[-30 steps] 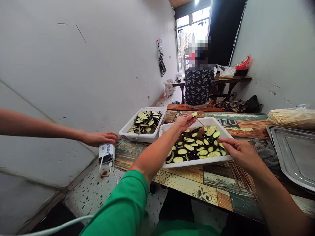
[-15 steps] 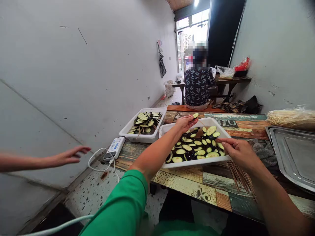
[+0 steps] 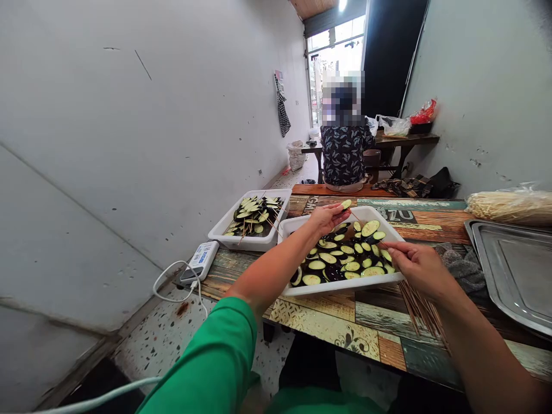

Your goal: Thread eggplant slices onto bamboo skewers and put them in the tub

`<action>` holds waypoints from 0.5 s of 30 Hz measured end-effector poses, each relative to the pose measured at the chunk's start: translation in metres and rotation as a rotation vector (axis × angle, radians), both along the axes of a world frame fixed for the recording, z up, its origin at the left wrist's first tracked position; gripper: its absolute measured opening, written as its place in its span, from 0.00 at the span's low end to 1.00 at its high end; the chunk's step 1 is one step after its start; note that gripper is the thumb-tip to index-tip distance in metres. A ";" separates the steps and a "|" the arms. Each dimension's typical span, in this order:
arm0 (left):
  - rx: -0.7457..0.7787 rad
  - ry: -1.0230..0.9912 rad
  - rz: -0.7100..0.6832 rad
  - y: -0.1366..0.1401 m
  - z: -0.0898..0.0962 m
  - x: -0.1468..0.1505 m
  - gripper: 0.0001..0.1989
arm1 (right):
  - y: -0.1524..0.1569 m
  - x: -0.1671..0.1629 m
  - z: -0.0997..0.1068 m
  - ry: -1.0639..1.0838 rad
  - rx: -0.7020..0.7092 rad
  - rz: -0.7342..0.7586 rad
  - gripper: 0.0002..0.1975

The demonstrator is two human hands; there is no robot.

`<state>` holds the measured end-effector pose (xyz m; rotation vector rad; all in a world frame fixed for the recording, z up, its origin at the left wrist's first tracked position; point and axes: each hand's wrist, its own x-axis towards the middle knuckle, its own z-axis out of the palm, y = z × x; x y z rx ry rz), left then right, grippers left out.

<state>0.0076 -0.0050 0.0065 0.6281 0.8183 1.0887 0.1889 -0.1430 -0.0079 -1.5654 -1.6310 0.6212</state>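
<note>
My left hand (image 3: 326,219) pinches a single eggplant slice (image 3: 346,204) above the far rim of a white tub (image 3: 297,291). In my right hand (image 3: 409,260), over the tub's right side, is a thin wooden skewer (image 3: 356,218) whose tip points toward that slice. A few eggplant slices (image 3: 370,229) are threaded along the skewer. Many loose oval slices (image 3: 328,259) with dark skin and pale flesh lie in liquid in the tub. Beside my right wrist, a bundle of bare wooden skewers (image 3: 420,313) sticks out over the table.
Left of the tub stands a second white tub (image 3: 219,233) with skewered eggplant. A white power strip (image 3: 200,263) with a cable sits at the table's left edge. Metal trays (image 3: 517,276), a grey cloth (image 3: 463,269) and bagged skewers (image 3: 511,205) are on the right. A person (image 3: 345,152) sits ahead.
Another person's hand and forearm at the left have gone out of view. My left hand, with its slice, has shifted slightly right; my right hand has barely moved.
</note>
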 end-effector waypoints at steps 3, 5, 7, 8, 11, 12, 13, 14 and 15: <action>0.005 0.037 -0.106 -0.010 -0.001 0.010 0.04 | 0.001 -0.001 -0.001 -0.018 0.012 0.003 0.26; 0.009 0.066 -0.187 -0.019 -0.002 0.017 0.03 | 0.001 -0.001 -0.002 -0.015 0.030 0.003 0.26; 0.026 0.109 -0.244 -0.025 -0.001 0.023 0.03 | 0.001 -0.001 -0.002 -0.002 0.050 -0.001 0.25; 0.049 0.143 -0.266 -0.026 -0.001 0.024 0.04 | 0.001 -0.001 -0.002 0.012 0.059 -0.004 0.24; 0.229 0.374 -0.262 -0.020 0.002 0.017 0.06 | -0.001 -0.003 0.000 0.088 0.063 -0.041 0.23; 0.328 0.519 -0.222 -0.017 0.003 0.013 0.08 | -0.002 -0.003 0.001 0.118 0.053 -0.060 0.24; 0.439 0.698 -0.165 -0.013 0.002 0.008 0.09 | -0.002 -0.004 0.002 0.145 0.039 -0.076 0.24; 0.548 0.902 -0.118 -0.009 0.001 0.003 0.10 | -0.002 -0.005 0.003 0.164 0.026 -0.088 0.24; 0.644 1.108 -0.101 -0.007 -0.002 -0.001 0.10 | -0.003 -0.005 0.003 0.176 0.020 -0.095 0.25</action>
